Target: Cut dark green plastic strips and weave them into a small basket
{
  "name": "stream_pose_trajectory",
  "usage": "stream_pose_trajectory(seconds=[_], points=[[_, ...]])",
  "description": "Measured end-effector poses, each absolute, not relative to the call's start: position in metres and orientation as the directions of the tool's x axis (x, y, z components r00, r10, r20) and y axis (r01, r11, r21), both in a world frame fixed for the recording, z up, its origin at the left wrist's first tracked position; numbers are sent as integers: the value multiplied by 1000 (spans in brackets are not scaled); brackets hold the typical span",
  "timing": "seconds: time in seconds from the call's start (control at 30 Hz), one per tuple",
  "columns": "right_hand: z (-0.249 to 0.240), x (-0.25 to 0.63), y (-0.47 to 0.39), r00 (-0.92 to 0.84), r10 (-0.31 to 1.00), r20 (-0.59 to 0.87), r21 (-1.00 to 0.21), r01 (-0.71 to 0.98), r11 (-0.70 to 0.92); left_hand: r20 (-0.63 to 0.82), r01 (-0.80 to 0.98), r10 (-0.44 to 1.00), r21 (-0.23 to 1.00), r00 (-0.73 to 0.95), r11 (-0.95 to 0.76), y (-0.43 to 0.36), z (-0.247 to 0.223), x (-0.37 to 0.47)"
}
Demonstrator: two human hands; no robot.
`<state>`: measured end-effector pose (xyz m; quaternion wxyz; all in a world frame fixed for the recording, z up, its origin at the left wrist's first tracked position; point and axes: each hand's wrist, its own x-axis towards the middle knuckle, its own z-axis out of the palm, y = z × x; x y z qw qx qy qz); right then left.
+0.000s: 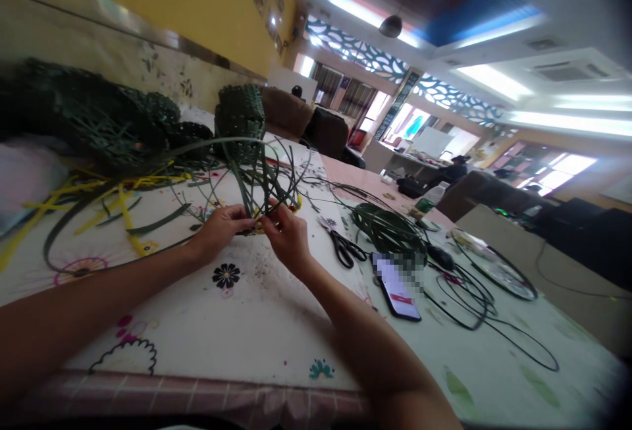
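Both hands meet at the base of a bundle of dark green strips [264, 176] that fan upward over the flowered tablecloth [197, 324]. My left hand [224, 229] pinches the woven base from the left, thumb toward the right. Against its right side, my right hand [288, 232] is closed with bent fingers on the same base. The fingertips nearly touch, and they hide much of the small woven part. One long green strip arches from the bundle to the left and curls down onto the cloth. A little yellow shows beside my right fingers.
Black scissors [345, 245] and a phone [396, 288] lie right of my right hand, near a coil of green strip [388, 229]. Woven green baskets [240, 114] stand behind. Yellow strips [123, 209] lie at left. A bottle [430, 198] stands farther right. A person [457, 168] sits in the background.
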<state>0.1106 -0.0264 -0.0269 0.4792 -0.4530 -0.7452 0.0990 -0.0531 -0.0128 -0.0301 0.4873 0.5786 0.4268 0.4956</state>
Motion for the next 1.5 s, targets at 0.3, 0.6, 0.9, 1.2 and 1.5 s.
stream_pose_trajectory(seconds=[0.3,0.6,0.9,1.2,1.5], points=[[-32,111,-23,-60,779,624,-705,386,595,138,-16,983,990,117,-137,-12,-29,-53],[-29,111,-17,-157,746,647,-674,340,656,126,-39,984,992,125,-122,-11,-30,-53],[-31,109,-27,-162,706,689,-509,585,632,148,-12,983,989,109,-148,-10,-34,-52],[-36,105,-21,-109,721,684,-626,421,657,125,-84,987,990,98,-117,-11,-34,-50],[-34,103,-14,-138,761,634,-739,183,649,110,-126,989,987,104,-96,-11,-34,-49]])
